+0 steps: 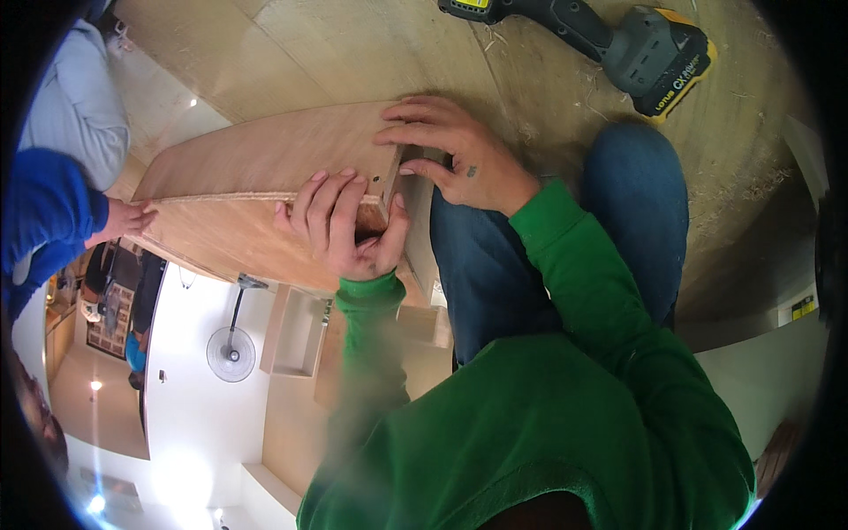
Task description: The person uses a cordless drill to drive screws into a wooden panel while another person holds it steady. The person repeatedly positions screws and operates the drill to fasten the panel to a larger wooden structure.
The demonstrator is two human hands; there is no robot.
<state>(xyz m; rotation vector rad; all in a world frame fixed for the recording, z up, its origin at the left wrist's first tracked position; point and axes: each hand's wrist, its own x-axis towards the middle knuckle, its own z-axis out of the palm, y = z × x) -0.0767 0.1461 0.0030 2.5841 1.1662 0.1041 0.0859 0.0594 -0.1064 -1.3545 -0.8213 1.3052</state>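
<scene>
Under the fingers (343, 212) lies a long, pale-brown, rough-edged wooden piece (265, 152)

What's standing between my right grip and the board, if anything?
Nothing visible: the right grip touches the end of the board. The left grip holds a corner alongside, and the tool lies off to the right.

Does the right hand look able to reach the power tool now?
Probably yes: nothing seems to stand between the right hand and the power tool beyond the right knee, but the hand would first have to leave the wooden piece.
</scene>
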